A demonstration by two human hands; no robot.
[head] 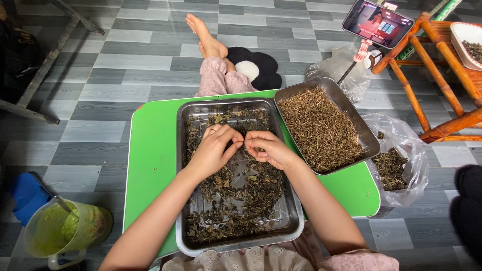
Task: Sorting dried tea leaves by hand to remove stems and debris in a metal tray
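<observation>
A metal tray [184, 200] of dark dried leaves lies on a small green table [150, 150] in front of me. My left hand [213, 150] and my right hand [268, 148] hover over its middle, fingertips meeting. Both pinch a small piece of the dried leaves [244, 144] between them. A ring shows on my left hand. A second metal tray [370, 142], set at an angle to the right, is full of thin brown stems [321, 128].
A clear plastic bag [409, 150] with dark leaves sits right of the table. A phone on a stand [378, 22] and a wooden chair [442, 65] stand at the back right. A green plastic jug [60, 233] is on the floor at left. My bare feet [206, 37] stretch ahead.
</observation>
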